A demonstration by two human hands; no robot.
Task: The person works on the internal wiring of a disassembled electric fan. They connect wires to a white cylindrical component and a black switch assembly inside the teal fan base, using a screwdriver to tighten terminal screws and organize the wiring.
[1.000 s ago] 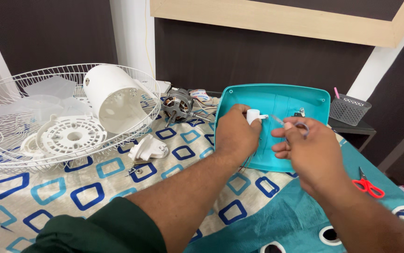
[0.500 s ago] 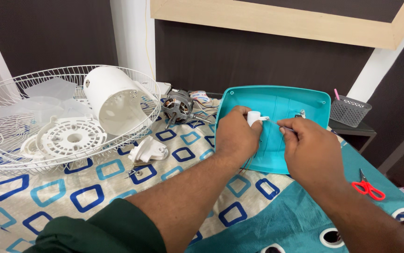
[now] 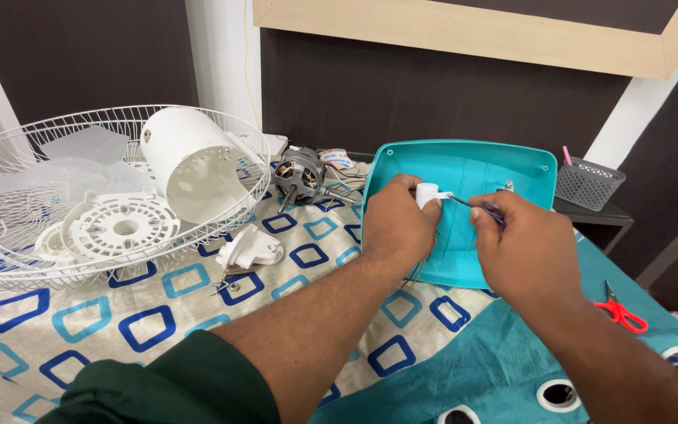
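Both hands work over one teal plastic cover (image 3: 465, 169) that lies hollow side up on the patterned cloth (image 3: 142, 314). Left hand (image 3: 396, 224) is curled, its thumb and fingers pinching one small white cylindrical part (image 3: 426, 193) against the cover's inner face. Right hand (image 3: 529, 247) is closed around a thin dark tool (image 3: 469, 203), whose tip reaches across to the white part, so the part sits between the two hands, touching the left fingers and just beside the right.

Beyond the left hand, near the cover's edge, lies one bare electric motor (image 3: 300, 177) with coloured wires, and behind it a small flat packet (image 3: 337, 157) with red and white print, too small to make out. Left of the left hand, well apart, a small white plastic piece (image 3: 249, 247) rests on the cloth. Farther left stands one white wire fan guard (image 3: 56, 196) holding one white drum-shaped housing (image 3: 190, 165) and one round slotted white disc (image 3: 119, 228). Beyond the right hand sits one grey mesh basket (image 3: 588, 182) with a pink stick in it. To the right of the right wrist lies one pair of red-handled scissors (image 3: 620, 310).
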